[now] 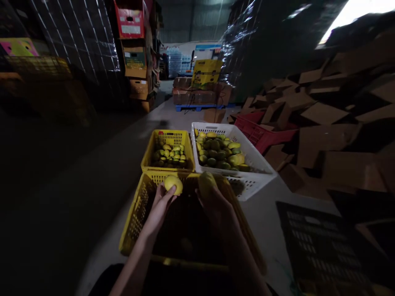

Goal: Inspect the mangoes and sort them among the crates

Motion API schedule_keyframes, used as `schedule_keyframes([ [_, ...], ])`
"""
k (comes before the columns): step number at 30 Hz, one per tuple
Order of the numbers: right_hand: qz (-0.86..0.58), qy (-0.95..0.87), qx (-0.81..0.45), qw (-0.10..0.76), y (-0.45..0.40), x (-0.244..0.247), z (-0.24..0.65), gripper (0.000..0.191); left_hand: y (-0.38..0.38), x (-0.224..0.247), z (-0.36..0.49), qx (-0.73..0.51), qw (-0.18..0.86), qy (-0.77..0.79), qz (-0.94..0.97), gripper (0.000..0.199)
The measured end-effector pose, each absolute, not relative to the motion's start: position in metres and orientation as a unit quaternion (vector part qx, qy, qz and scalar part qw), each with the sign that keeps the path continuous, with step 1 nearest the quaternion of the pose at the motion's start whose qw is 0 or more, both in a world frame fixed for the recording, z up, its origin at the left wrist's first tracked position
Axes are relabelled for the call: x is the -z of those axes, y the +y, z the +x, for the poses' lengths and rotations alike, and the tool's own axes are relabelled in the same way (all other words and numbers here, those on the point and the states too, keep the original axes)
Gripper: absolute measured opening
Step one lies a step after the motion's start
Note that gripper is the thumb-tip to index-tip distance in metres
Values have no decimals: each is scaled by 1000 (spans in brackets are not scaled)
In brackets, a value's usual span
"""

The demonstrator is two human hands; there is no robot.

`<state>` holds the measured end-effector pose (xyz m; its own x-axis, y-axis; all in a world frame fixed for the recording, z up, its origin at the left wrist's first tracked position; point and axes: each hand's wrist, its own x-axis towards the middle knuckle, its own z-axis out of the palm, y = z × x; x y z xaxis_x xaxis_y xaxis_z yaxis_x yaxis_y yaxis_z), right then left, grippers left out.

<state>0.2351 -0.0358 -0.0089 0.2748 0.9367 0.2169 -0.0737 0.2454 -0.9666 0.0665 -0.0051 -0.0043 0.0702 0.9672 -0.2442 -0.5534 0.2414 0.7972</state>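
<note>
My left hand (163, 198) is closed round a yellow mango (173, 185), thumb on its near side. In my right hand (214, 203) is a larger, greener mango (206, 183), partly in shadow. Both hands are above the near yellow crate (131, 218), whose inside is too dark to make out well. Just beyond it stands a smaller yellow crate (148, 154) with many small yellow-green mangoes (173, 154). To the right of that, a white crate (256, 174) holds larger green and yellow mangoes (219, 154).
Flattened and open cardboard boxes (327, 135) are heaped on the right, around a red crate (256, 127). A dark crate (321, 242) lies on the floor at right. Stacked cartons (135, 61) stand behind at left. A blue pallet (197, 107) bears boxes farther back.
</note>
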Motion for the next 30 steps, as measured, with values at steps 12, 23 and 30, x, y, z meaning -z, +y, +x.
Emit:
schedule_keyframes([
  [12, -483, -371, -420, 673, -30, -10, 217, 52, 1, -12, 49, -574, 597, 395, 397, 52],
  [23, -528, -510, -183, 654, -26, 16, 215, 46, -1, -3, 54, -568, 456, 397, 559, 48],
  [30, -500, -454, -279, 683, -25, 13, 213, 57, 0, -1, 49, -563, 432, 385, 590, 49],
])
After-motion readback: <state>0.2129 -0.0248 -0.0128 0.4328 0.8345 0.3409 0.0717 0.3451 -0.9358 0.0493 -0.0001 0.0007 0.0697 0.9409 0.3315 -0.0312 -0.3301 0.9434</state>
